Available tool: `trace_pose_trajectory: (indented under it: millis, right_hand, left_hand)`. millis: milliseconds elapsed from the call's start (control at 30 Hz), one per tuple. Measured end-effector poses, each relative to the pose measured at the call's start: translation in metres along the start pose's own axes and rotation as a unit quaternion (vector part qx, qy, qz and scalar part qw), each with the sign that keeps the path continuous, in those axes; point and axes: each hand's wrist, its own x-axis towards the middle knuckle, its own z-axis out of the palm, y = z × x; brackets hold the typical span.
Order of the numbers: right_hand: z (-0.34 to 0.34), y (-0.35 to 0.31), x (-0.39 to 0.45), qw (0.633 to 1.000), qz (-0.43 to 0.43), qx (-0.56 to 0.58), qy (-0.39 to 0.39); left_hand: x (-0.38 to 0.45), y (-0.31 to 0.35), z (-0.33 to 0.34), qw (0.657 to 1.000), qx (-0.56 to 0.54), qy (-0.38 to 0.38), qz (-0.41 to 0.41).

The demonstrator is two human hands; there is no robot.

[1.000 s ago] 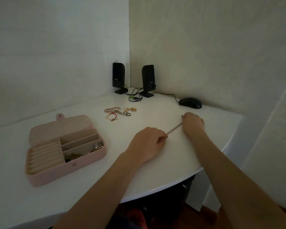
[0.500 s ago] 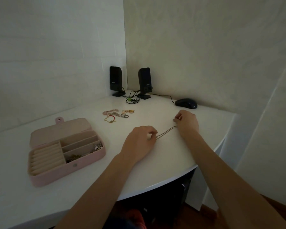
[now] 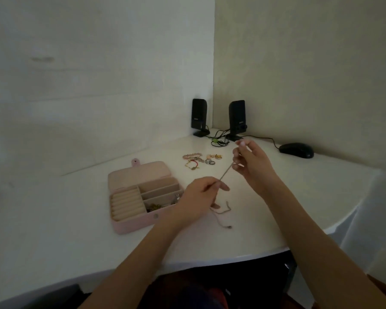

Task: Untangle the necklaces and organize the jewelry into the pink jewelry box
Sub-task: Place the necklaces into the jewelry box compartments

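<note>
A thin necklace chain (image 3: 226, 172) stretches taut between my two hands above the white desk. My left hand (image 3: 198, 197) pinches its lower part, and the loose tail (image 3: 223, 216) hangs down and curls on the desk. My right hand (image 3: 252, 161) is raised and pinches the upper end. The pink jewelry box (image 3: 140, 197) lies open just left of my left hand, with ring rolls at its left and small jewelry in its front right compartment. A cluster of bracelets and rings (image 3: 201, 160) lies on the desk behind the box.
Two black speakers (image 3: 218, 118) with tangled cables stand in the far corner. A black mouse (image 3: 296, 150) sits at the right by the wall. The desk's curved edge (image 3: 276, 248) runs close in front of me.
Both hands have lifted off the desk with the chain. My right hand rose highest, pulling the chain up, and its tail now trails on the desk. The camera view has shifted left.
</note>
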Motion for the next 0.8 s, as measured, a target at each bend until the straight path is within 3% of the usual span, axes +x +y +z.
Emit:
trace_pose_trajectory:
  millis: [133,300,367,567,800]
  right_hand:
    - [0.027,-0.001,0.008,0.989,0.039,0.123,-0.075]
    - [0.058,0.001,0.017,0.955,0.042,0.272,-0.11]
    - [0.07,0.003,0.021,0.943,0.049,0.306,-0.123]
    - [0.091,0.009,0.024,0.923,0.051,0.347,-0.16]
    - [0.093,0.016,0.017,0.93,0.076,0.316,-0.17]
  left_hand:
    - [-0.02,0.008,-0.051,0.996,-0.064,0.013,-0.054]
    - [-0.043,0.014,-0.099,0.996,-0.016,-0.011,-0.087]
    - [-0.049,0.01,-0.109,0.996,-0.03,0.014,-0.087]
    - [-0.052,0.007,-0.134,0.981,-0.112,0.157,-0.025]
    - [-0.043,0.014,-0.134,0.979,-0.133,0.156,-0.003]
